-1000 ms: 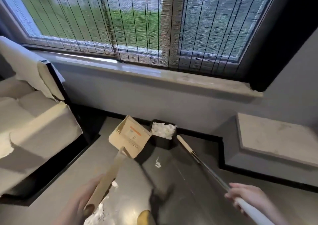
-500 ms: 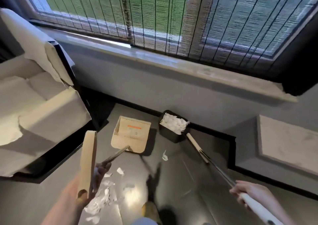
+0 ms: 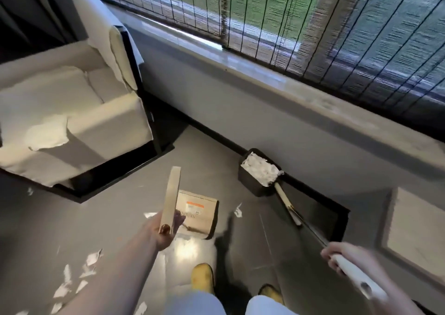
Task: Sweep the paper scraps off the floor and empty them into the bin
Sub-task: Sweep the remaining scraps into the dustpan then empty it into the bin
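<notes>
Torn white paper scraps [image 3: 72, 283] litter the glossy grey floor [image 3: 115, 208] nearby. Left hand [image 3: 166, 230] grips the flat tan dustpan handle [image 3: 172, 196]; right hand [image 3: 342, 257] grips the smooth white broom pole [image 3: 354, 273]. Beyond, a square black bin [image 3: 252, 182] holds crumpled paper.

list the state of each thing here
bin: upright, full of paper
dustpan: on the floor, looks empty
dustpan handle: gripped by left hand
broom: tilted, right hand grips it
paper scraps: scattered on floor
</notes>
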The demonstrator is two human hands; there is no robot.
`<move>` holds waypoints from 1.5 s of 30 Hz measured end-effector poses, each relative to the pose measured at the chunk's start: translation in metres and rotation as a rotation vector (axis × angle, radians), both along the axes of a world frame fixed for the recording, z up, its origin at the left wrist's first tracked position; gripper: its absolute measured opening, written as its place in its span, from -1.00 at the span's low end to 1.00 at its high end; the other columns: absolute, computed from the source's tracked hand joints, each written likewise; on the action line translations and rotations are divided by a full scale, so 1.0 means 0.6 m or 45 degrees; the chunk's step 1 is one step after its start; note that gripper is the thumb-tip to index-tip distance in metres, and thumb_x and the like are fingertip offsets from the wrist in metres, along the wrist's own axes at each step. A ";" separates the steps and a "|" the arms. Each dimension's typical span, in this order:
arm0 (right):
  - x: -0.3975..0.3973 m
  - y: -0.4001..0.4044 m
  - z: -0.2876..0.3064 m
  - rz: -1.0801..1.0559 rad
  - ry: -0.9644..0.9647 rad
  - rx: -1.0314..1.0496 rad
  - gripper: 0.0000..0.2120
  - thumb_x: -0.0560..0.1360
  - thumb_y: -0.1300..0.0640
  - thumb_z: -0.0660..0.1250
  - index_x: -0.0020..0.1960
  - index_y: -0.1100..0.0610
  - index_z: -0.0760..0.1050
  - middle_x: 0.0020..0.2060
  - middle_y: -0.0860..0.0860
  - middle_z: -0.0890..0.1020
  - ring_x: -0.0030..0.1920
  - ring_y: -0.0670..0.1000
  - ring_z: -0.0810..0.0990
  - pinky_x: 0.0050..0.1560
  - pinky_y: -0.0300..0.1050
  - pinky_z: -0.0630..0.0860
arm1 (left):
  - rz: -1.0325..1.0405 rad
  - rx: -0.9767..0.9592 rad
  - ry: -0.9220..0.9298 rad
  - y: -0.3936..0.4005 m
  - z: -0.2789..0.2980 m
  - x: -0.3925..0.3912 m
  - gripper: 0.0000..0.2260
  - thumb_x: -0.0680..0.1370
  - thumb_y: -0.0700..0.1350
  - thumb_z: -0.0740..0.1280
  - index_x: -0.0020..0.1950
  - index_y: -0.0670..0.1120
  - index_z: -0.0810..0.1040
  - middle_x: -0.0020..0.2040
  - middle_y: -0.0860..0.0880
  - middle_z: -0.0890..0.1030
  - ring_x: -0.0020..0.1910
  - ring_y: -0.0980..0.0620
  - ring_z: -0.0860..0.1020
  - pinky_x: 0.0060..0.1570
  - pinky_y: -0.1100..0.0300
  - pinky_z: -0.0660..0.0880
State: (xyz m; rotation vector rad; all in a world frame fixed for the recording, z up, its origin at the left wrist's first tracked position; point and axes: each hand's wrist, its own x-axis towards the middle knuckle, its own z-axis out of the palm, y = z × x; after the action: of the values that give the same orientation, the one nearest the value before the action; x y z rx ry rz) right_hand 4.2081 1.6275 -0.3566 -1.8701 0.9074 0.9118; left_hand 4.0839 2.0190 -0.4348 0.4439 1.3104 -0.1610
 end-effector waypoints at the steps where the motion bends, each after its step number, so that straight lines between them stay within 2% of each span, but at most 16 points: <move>1: 0.001 -0.001 -0.006 0.002 0.019 -0.007 -0.93 0.34 0.40 0.40 -0.23 0.44 0.60 -0.53 0.18 0.53 -0.68 0.01 0.41 -0.64 -0.32 0.36 | 0.178 -0.077 0.021 -0.016 0.001 -0.003 -0.88 0.64 -0.23 0.23 0.03 -0.29 0.47 -0.14 -0.12 0.55 -0.60 0.06 0.58 -0.66 0.27 0.46; 4: 0.003 -0.005 -0.026 0.024 0.070 -0.014 -0.92 0.35 0.39 0.39 -0.27 0.44 0.60 -0.48 0.20 0.55 -0.67 0.01 0.42 -0.65 -0.31 0.36 | 0.151 -0.215 -0.010 -0.019 -0.028 -0.025 -0.67 0.63 -0.19 0.25 -0.22 -0.41 0.55 -0.18 -0.24 0.51 -0.56 -0.08 0.60 -0.62 0.14 0.54; 7: 0.012 -0.009 -0.036 0.043 0.123 -0.021 -0.92 0.34 0.38 0.39 -0.26 0.42 0.61 -0.44 0.20 0.55 -0.66 0.00 0.43 -0.65 -0.31 0.36 | 0.115 -0.192 0.016 -0.043 -0.016 -0.047 -0.82 0.61 -0.26 0.23 -0.01 -0.38 0.51 -0.12 -0.24 0.47 -0.35 -0.13 0.61 -0.51 -0.03 0.61; 9: 0.019 -0.012 -0.040 0.061 0.172 -0.020 -0.89 0.32 0.36 0.41 -0.19 0.42 0.62 -0.42 0.20 0.55 -0.64 0.00 0.44 -0.64 -0.30 0.37 | 0.155 -0.109 -0.055 -0.051 -0.006 -0.053 -0.90 0.58 -0.25 0.25 -0.05 -0.28 0.49 -0.09 -0.22 0.42 -0.21 -0.18 0.56 -0.45 -0.10 0.63; 11: 0.024 -0.015 -0.049 0.087 0.215 -0.011 -0.84 0.32 0.34 0.40 -0.14 0.43 0.63 -0.38 0.21 0.56 -0.62 0.00 0.44 -0.63 -0.29 0.38 | 0.050 -0.006 -0.071 -0.046 0.001 -0.056 -0.78 0.56 -0.07 0.31 -0.17 -0.21 0.50 -0.14 -0.23 0.44 -0.15 -0.23 0.54 -0.31 -0.14 0.65; 14: 0.023 -0.010 -0.051 0.126 0.268 0.042 -0.86 0.38 0.34 0.36 -0.14 0.43 0.60 -0.29 0.21 0.54 -0.65 -0.01 0.41 -0.66 -0.31 0.35 | -0.212 0.148 -0.097 -0.058 0.041 -0.056 -0.59 0.47 0.28 0.30 -0.12 -0.09 0.55 -0.32 -0.15 0.51 -0.29 -0.14 0.47 -0.26 0.06 0.52; 17: 0.022 -0.004 -0.044 0.132 0.317 0.119 -0.88 0.43 0.34 0.32 -0.20 0.41 0.55 -0.37 0.19 0.50 -0.70 -0.04 0.37 -0.70 -0.35 0.31 | -0.423 0.519 0.031 -0.092 0.066 -0.053 -0.57 0.54 0.33 0.21 0.06 0.01 0.58 -0.12 -0.08 0.59 -0.17 -0.04 0.49 -0.16 0.11 0.40; 20: 0.024 -0.004 -0.041 0.157 0.360 0.134 -0.88 0.43 0.31 0.33 -0.22 0.37 0.55 -0.49 0.13 0.48 -0.67 -0.04 0.38 -0.69 -0.34 0.31 | -0.650 1.147 0.139 -0.131 0.058 -0.051 -0.76 0.61 0.02 0.30 0.18 -0.11 0.52 -0.01 -0.12 0.61 -0.15 -0.03 0.52 -0.16 0.10 0.45; 23: 0.028 -0.013 -0.036 0.157 0.310 0.113 -0.88 0.43 0.30 0.35 -0.20 0.38 0.57 -0.54 0.12 0.48 -0.69 -0.06 0.38 -0.70 -0.35 0.30 | -0.858 1.605 0.194 -0.147 0.040 -0.055 -0.55 0.66 -0.15 0.19 0.55 0.00 0.22 0.27 -0.03 0.51 0.17 -0.11 0.52 0.13 0.01 0.48; 24: 0.029 -0.016 -0.033 0.153 0.268 0.093 -0.88 0.42 0.31 0.36 -0.17 0.40 0.58 -0.55 0.13 0.49 -0.69 -0.06 0.39 -0.70 -0.35 0.30 | -0.924 1.706 0.169 -0.151 0.035 -0.054 -0.48 0.67 -0.18 0.15 0.60 0.06 0.09 0.34 -0.02 0.42 0.20 -0.10 0.51 0.08 0.01 0.50; 26: 0.029 -0.020 -0.024 0.166 0.180 0.046 -0.86 0.37 0.34 0.39 -0.15 0.44 0.60 -0.55 0.15 0.52 -0.69 -0.05 0.40 -0.68 -0.35 0.31 | -1.095 1.854 0.178 -0.159 0.023 -0.054 -0.39 0.67 -0.21 0.13 0.62 0.14 -0.06 0.34 -0.03 0.35 0.04 -0.08 0.53 -0.16 0.08 0.51; 28: 0.032 -0.025 -0.016 0.174 0.130 0.004 -0.87 0.32 0.40 0.42 -0.15 0.44 0.62 -0.50 0.18 0.55 -0.67 0.00 0.42 -0.65 -0.33 0.33 | -1.188 1.904 0.278 -0.159 0.018 -0.052 -0.38 0.66 -0.22 0.13 0.62 0.15 -0.06 0.31 -0.07 0.35 -0.08 -0.09 0.51 -0.28 0.12 0.45; 33: 0.040 -0.041 -0.023 0.178 0.104 -0.048 -0.69 0.24 0.47 0.42 -0.05 0.28 0.62 -0.42 0.21 0.62 -0.59 0.04 0.47 -0.58 -0.27 0.39 | -1.135 1.925 0.380 -0.155 0.021 -0.042 -0.49 0.67 -0.16 0.10 0.59 0.13 0.08 0.20 -0.11 0.39 -0.21 -0.18 0.48 -0.31 -0.01 0.47; 37: 0.049 -0.057 -0.023 0.177 0.078 -0.039 -0.75 0.27 0.48 0.41 -0.09 0.26 0.63 -0.37 0.24 0.63 -0.56 0.05 0.49 -0.59 -0.26 0.40 | -0.997 1.879 0.270 -0.169 0.023 -0.025 -0.54 0.68 -0.11 0.12 0.56 0.17 0.17 0.09 -0.06 0.41 -0.26 -0.08 0.46 -0.27 0.04 0.44; 40: 0.054 -0.075 -0.017 0.168 0.092 -0.016 -0.79 0.30 0.46 0.41 -0.11 0.27 0.61 -0.32 0.25 0.63 -0.56 0.05 0.49 -0.59 -0.27 0.39 | -0.914 1.809 0.079 -0.204 0.033 -0.004 -0.55 0.69 -0.10 0.12 0.56 0.20 0.20 0.13 -0.02 0.43 -0.20 0.16 0.41 -0.19 0.12 0.38; 45: 0.055 -0.114 -0.004 0.146 0.083 -0.007 -0.82 0.29 0.43 0.41 -0.11 0.33 0.63 -0.37 0.23 0.61 -0.57 0.04 0.47 -0.59 -0.28 0.36 | -0.932 1.830 0.036 -0.257 0.041 0.012 -0.53 0.69 -0.13 0.12 0.55 0.23 0.18 0.08 -0.01 0.38 -0.24 0.14 0.44 -0.33 0.33 0.32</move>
State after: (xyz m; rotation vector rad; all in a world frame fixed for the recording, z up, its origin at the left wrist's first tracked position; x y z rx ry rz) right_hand 4.2410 1.5589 -0.3593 -1.9221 0.8494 1.0462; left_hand 4.0912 1.8650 -0.4102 2.1360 1.0479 0.2131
